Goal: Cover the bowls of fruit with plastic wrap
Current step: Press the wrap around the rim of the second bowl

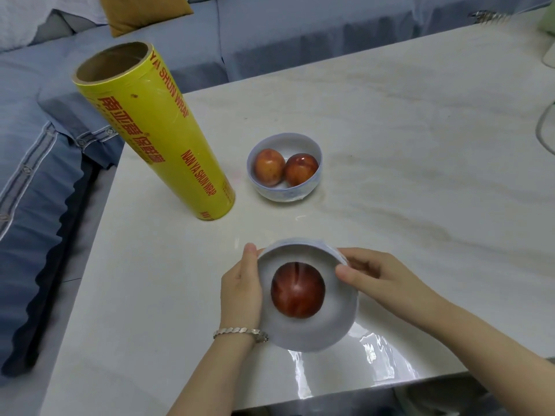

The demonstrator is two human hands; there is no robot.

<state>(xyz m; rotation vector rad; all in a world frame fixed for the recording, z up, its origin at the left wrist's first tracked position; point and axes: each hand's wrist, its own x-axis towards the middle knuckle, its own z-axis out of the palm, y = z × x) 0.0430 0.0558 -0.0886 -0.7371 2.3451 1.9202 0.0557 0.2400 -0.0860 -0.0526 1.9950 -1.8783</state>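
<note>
Left hand (240, 292) cups, right hand (378, 274) pinches the near bowl (312, 334); roll (156, 130) reads NAN YA SHUN WRAP

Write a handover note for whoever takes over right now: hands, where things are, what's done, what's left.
Left hand grips the side of the near bowl; right hand pinches wrap at its rim.
Roll stands upright on the table, left of the far bowl with two fruits.
Done: wrap appears stretched over the near bowl.
Left: seal its edges; check the far bowl, cover unclear.
</note>
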